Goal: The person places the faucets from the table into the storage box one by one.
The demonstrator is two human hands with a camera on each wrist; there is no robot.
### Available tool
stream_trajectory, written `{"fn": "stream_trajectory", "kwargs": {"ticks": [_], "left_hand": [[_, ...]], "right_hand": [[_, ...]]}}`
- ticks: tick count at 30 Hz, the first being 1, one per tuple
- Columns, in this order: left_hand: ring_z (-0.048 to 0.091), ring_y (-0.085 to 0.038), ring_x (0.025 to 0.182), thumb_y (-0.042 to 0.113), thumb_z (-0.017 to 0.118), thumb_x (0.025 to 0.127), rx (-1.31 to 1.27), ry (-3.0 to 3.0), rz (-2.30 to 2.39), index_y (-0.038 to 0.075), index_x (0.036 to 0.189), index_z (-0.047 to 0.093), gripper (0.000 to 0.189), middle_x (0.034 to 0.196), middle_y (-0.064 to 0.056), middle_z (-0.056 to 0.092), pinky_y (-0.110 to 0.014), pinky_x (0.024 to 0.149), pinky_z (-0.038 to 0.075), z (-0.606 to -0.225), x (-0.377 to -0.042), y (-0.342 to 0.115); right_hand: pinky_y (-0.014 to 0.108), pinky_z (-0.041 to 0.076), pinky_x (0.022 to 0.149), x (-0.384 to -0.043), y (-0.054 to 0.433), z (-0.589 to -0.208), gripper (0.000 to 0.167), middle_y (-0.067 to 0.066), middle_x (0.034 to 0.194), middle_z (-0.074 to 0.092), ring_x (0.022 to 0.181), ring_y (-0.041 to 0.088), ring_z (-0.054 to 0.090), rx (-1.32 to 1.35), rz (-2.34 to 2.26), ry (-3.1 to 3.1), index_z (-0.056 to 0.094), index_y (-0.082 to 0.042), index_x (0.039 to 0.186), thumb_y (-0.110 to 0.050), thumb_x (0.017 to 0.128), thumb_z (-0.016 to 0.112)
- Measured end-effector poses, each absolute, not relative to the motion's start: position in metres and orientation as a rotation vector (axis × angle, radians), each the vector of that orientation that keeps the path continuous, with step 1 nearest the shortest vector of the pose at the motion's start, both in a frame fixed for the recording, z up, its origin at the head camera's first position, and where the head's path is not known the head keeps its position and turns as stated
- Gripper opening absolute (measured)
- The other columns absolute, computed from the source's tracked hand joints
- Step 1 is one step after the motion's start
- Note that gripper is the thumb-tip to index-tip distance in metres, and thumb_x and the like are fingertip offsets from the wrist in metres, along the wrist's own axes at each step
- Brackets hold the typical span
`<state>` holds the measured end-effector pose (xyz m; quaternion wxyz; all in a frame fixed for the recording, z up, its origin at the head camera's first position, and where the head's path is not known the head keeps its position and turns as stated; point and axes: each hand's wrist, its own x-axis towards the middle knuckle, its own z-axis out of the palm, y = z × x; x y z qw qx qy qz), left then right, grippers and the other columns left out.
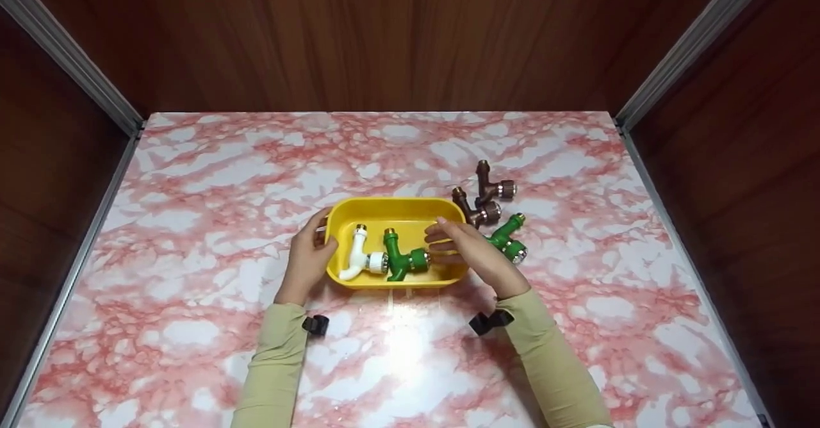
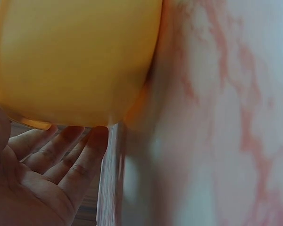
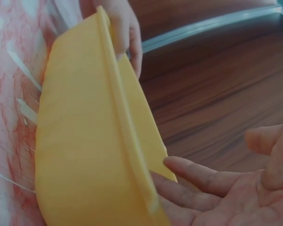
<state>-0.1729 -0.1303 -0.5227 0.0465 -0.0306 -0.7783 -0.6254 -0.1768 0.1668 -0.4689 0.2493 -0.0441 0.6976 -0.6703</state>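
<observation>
Two sleeved arms come in over the near edge of the worktop, leaning towards each other, the right sleeve at a steeper slant than the left sleeve; each wrist carries a black mount, left and right, on its inner side. Between the hands sits the yellow tub, its long side across. Inside, along the near part, lie a white tap on the left and a green tap right of it. The left hand grasps the tub's left end, thumb at the rim and fingers stretched along the outside. The right hand is released, reaching over the right rim with loosely extended fingers near the green tap's knob; its thumb stands away from them. Just right of that hand, outside the tub, is a second green tap, partly hidden. Farther off lie two brown taps, and beyond them rises a wooden panel.
</observation>
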Motion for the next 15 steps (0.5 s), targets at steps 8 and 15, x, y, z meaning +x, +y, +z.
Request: {"fn": "stream_trajectory", "kwargs": {"ticks": [8, 15], "left_hand": [[0.06, -0.043, 0.1, -0.011, 0.052, 0.086, -0.12, -2.4, -1.894, -0.005, 0.139, 0.045, 0.053, 0.121, -0.031, 0.054, -0.025, 0.076, 0.051, -0.496, -0.162, -0.127], [0.06, -0.043, 0.1, -0.012, 0.052, 0.086, -0.114, -2.377, -1.919, -0.004, 0.139, 0.045, 0.054, 0.12, -0.031, 0.054, -0.024, 0.075, 0.052, -0.498, -0.162, -0.127]], "right_hand": [[0.055, 0.036, 0.101, -0.175, 0.169, -0.468, 0.052, 0.034, 0.129, 0.047, 0.117, 0.045, 0.051, -0.219, -1.816, 1.875, 0.046, 0.013, 0.128, -0.033, 0.102, 0.042], [0.057, 0.036, 0.1, -0.173, 0.172, -0.47, 0.049, 0.036, 0.127, 0.047, 0.117, 0.048, 0.049, -0.263, -1.848, 1.842, 0.044, 0.015, 0.129, -0.027, 0.103, 0.042]]}}
